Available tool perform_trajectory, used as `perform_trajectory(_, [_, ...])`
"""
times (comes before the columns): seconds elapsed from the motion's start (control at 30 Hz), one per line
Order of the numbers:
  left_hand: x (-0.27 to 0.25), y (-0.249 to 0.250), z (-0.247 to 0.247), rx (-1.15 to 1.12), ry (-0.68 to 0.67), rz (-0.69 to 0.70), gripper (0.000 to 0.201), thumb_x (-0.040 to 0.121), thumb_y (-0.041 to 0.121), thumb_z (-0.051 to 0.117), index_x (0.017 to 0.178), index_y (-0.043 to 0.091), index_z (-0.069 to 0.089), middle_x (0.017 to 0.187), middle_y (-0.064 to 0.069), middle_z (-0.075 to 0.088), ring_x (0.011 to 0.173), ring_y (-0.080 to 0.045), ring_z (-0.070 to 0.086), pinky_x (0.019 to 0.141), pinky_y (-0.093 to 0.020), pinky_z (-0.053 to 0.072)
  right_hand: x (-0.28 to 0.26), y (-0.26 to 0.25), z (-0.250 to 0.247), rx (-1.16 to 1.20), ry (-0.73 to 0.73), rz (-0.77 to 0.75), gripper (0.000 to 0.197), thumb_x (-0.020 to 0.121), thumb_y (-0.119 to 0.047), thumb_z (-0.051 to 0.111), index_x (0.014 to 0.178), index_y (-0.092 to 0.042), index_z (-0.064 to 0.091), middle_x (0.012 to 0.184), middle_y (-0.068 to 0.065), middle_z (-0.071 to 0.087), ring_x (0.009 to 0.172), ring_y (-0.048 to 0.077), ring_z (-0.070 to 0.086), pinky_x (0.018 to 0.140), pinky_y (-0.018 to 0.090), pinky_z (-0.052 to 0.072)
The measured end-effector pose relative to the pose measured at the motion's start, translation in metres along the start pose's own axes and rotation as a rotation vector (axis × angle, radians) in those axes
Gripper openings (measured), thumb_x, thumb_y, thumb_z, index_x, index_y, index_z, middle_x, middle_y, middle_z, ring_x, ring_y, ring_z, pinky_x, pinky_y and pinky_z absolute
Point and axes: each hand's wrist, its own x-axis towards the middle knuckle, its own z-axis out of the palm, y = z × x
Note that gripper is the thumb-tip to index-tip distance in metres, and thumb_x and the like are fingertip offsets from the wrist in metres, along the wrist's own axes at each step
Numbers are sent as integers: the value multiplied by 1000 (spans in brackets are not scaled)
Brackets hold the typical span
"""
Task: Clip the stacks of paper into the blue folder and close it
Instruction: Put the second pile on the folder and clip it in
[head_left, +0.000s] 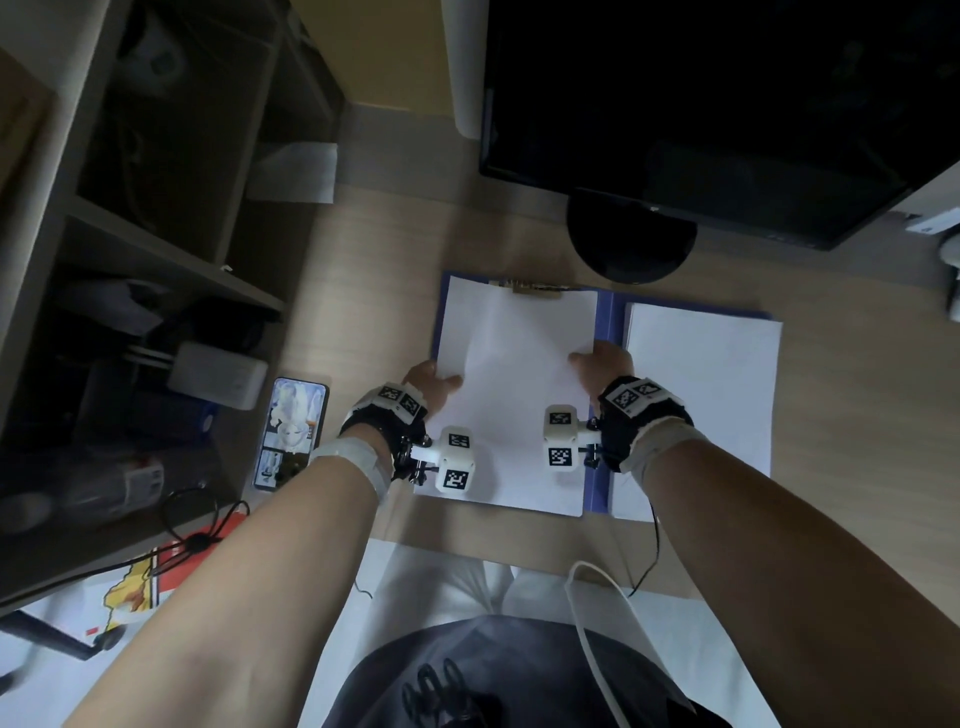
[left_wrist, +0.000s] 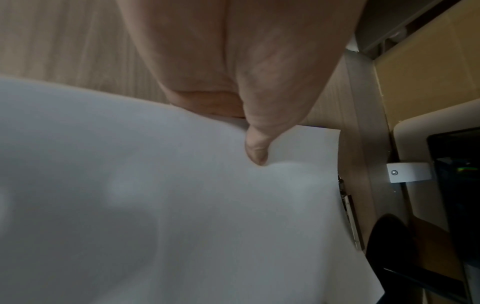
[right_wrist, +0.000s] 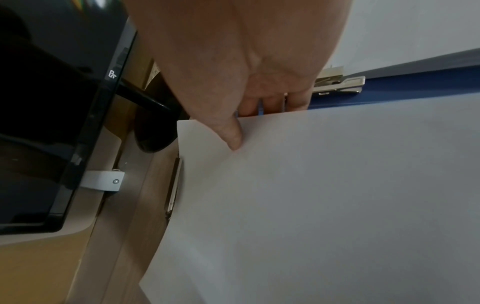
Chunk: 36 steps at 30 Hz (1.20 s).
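The blue folder lies open on the desk. A white paper stack sits over its left half, its top edge near the metal clip. My left hand pinches the stack's left edge, thumb on top, fingers underneath. My right hand pinches the right edge the same way, thumb on the sheet. In both wrist views the stack looks lifted off the folder. A second paper stack lies on the right half. A side clip shows by the blue spine.
A black monitor and its round base stand just behind the folder. A phone lies at the left by a shelf unit holding boxes. Cables hang at the desk's near edge.
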Motion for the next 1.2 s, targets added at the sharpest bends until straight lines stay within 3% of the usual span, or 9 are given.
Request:
perform_trajectory(0.1, [7, -1, 4, -24, 21, 13, 68, 81, 39, 62, 139, 9, 45, 139, -9, 54, 125, -34, 53, 108, -49, 41, 7, -1, 0, -64, 1, -1, 26, 95, -18, 48, 71, -10, 52, 84, 8, 55, 62, 21, 48, 43, 18, 26])
perform_trajectory(0.3, [0, 9, 4, -90, 53, 64, 50, 87, 26, 58, 131, 3, 53, 124, -16, 63, 110, -34, 59, 103, -46, 45, 11, 1, -2, 1, 15, 10, 15, 94, -16, 51, 97, -9, 64, 85, 9, 59, 73, 26, 60, 48, 20, 32])
perform_trajectory(0.47, [-5, 18, 1, -72, 76, 101, 17, 92, 16, 50, 100, 4, 60, 78, -11, 57, 83, -26, 51, 75, -32, 39, 14, 1, -2, 60, 98, 54, 16, 92, -13, 50, 91, -10, 66, 83, 8, 59, 60, 22, 49, 50, 23, 33])
perform_trajectory(0.53, [-5, 21, 0, -78, 140, 139, 18, 85, 16, 56, 95, 1, 59, 85, -13, 62, 83, -24, 54, 74, -30, 41, 12, -1, -2, 74, 136, 66, 19, 89, -15, 51, 93, -8, 68, 87, 9, 62, 73, 29, 52, 64, 26, 37])
perform_trajectory(0.63, [-9, 27, -5, -171, 277, 190, 48, 74, 22, 62, 120, 9, 63, 109, -8, 64, 88, -25, 59, 79, -32, 49, 12, -2, 2, 103, 189, 89, 29, 86, -23, 53, 104, -7, 70, 105, 14, 68, 84, 34, 58, 70, 30, 38])
perform_trajectory(0.73, [-15, 29, -10, -227, 260, 214, 41, 85, 6, 59, 125, 5, 60, 92, -1, 59, 86, -21, 52, 78, -27, 42, 10, -4, 6, 85, 187, 131, 43, 84, -30, 53, 119, -6, 64, 121, 18, 62, 101, 36, 60, 73, 33, 38])
perform_trajectory(0.93, [-21, 35, -8, -196, 262, 260, 46, 82, 8, 59, 128, 14, 59, 125, -9, 62, 109, -24, 59, 96, -32, 47, 5, 1, 9, 150, 258, 142, 30, 77, -27, 53, 99, -7, 60, 117, 19, 64, 85, 30, 53, 72, 35, 39])
perform_trajectory(1.07, [-20, 41, 5, -302, 52, 232, 20, 86, 4, 52, 95, 16, 65, 80, -8, 61, 70, -22, 58, 69, -31, 52, 5, -5, 2, 196, 301, 68, 42, 83, -24, 56, 123, -11, 59, 129, 14, 58, 110, 35, 58, 88, 35, 45])
perform_trajectory(1.2, [-16, 42, 13, -202, -178, 152, 43, 92, 8, 53, 135, 7, 48, 99, -18, 61, 79, -18, 55, 63, -22, 43, 18, -31, -12, 173, 170, -75, 46, 91, -19, 52, 137, -9, 52, 138, 12, 55, 126, 28, 53, 104, 32, 43])
